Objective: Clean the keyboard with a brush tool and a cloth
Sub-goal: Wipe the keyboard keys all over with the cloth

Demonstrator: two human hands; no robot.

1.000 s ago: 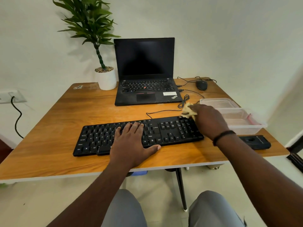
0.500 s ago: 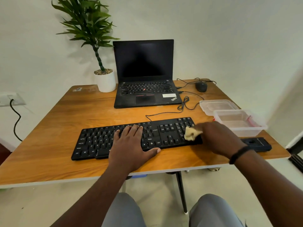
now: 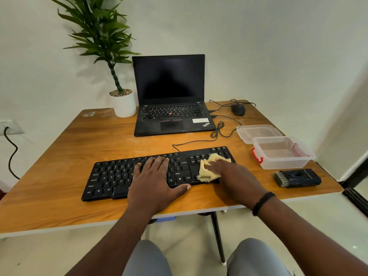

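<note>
Keyboard (image 3: 139, 174) light, rigid; left hand (image 3: 154, 180) flat, pinning it. Cloth (image 3: 209, 170) soft; right hand (image 3: 229, 174) presses it, fingers straight.

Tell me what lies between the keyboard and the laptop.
In the head view, only the thin black cable crosses the bare wooden table between the keyboard and the laptop.

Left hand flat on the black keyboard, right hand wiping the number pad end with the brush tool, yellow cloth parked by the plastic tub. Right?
Not quite: tool and cloth are swapped. In the head view the right hand presses the crumpled yellow cloth onto the black keyboard, while the dark brush tool lies on the wooden table near the clear plastic tub. The left hand is flat on the keys.
</note>
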